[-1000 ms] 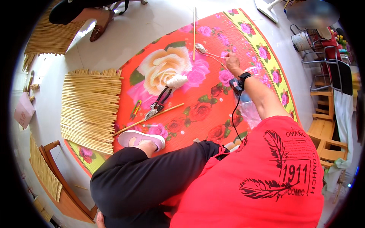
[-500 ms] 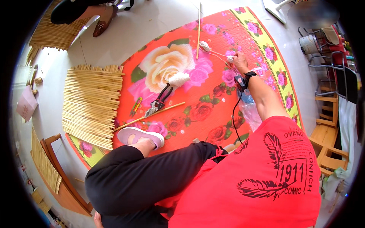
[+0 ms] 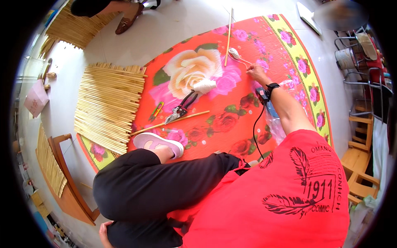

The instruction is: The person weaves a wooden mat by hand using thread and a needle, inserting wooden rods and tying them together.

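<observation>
At the far right of the red floral cloth (image 3: pixel 231 140), my right hand (image 3: pixel 258 73) reaches out with its fingers pinched together. A thin pale string (image 3: pixel 244 62) runs from them to a small white wound bundle of string (image 3: pixel 234 53), which lies on the cloth. Left of that bundle a thin stick (image 3: pixel 228 39) lies lengthwise. My left hand (image 3: pixel 105 234) shows only partly at the lower left, against my black trouser leg; its fingers are mostly hidden. Mid-cloth are a white spool of string (image 3: pixel 204 86), black-handled pruning shears (image 3: pixel 182 108) and small yellow-green thread snips (image 3: pixel 157 110).
A mat of stick rows (image 3: pixel 109 107) lies at the cloth's left. Another stick (image 3: pixel 186 118) lies beside my pink shoe (image 3: pixel 159 142). Clear plastic (image 3: pixel 275 124) sits under my right forearm. A person's shoe (image 3: pixel 129 21) stands at the top left. Wooden chairs (image 3: pixel 357 159) stand at right.
My right hand has shifted slightly down relative to the cloth, and the white piece at its fingertips no longer shows. The whole view has shifted a little; the left hand shows more.
</observation>
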The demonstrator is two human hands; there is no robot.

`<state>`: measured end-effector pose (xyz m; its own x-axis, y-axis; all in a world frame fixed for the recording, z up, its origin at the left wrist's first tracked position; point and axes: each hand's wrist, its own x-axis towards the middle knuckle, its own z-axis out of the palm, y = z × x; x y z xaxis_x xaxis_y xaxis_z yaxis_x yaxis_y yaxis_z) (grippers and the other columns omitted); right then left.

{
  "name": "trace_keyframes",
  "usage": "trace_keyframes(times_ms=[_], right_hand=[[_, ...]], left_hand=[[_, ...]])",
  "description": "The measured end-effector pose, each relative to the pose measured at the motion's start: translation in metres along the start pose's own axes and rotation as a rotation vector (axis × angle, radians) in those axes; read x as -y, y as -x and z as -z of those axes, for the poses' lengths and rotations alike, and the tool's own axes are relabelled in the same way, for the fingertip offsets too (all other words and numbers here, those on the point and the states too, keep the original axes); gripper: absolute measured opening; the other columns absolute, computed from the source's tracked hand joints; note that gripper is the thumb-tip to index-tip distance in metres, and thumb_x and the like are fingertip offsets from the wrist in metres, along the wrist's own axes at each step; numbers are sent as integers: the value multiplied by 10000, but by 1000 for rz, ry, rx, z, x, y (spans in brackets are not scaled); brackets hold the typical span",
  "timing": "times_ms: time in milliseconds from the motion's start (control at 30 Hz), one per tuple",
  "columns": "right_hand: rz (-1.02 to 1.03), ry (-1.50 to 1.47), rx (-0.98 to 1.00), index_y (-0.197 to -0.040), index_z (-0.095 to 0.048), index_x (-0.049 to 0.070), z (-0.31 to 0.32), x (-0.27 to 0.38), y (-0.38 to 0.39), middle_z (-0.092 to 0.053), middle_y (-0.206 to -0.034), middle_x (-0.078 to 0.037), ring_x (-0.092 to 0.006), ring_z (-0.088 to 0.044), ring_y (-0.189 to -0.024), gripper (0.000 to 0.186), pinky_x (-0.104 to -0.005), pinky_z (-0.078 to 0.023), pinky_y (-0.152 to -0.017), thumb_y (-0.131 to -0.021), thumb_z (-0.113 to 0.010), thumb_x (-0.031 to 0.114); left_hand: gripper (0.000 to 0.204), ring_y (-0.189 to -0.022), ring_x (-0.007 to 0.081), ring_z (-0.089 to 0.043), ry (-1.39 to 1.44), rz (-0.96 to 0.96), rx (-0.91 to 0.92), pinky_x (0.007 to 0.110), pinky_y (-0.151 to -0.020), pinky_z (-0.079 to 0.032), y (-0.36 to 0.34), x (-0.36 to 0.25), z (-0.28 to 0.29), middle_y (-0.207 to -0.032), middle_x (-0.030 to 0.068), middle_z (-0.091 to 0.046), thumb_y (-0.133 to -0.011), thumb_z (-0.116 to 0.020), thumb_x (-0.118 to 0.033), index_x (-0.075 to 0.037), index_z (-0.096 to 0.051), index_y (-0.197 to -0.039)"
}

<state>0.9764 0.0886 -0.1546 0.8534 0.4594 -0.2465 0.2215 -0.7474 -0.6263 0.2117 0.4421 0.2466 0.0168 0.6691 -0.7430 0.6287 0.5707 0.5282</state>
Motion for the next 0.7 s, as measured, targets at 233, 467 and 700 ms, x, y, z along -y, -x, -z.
trace_keyframes(times_ms=[233,467,700], right_hand=[[-150,-1389,445,-1047,-584,105,7,137,49,-611,-1104,-142,-328,-613,-1060,156,-395,-524,-874,-896,-618,125],[-101,-1501,1051,-1081,-574,121,-35,266,110,-548,-1283,-162,-391,-548,-1176,160,-400,-513,-893,-938,-585,191],[59,-1473,1438,-1005,-547,103,-78,389,177,-511,-1317,-176,-406,-557,-1155,119,-430,-505,-915,-943,-573,202]], left_hand=[[334,-946,216,-606,160,-112,73,350,-890,-476,2,29,10,-1001,112,-645,-927,-536,-335,-18,-626,-978],[403,-899,234,-622,149,-260,71,336,-865,-489,-3,41,20,-933,170,-656,-897,-555,-374,25,-614,-896],[350,-885,181,-603,39,-357,103,292,-852,-459,-1,61,30,-897,119,-638,-926,-505,-278,45,-629,-873]])
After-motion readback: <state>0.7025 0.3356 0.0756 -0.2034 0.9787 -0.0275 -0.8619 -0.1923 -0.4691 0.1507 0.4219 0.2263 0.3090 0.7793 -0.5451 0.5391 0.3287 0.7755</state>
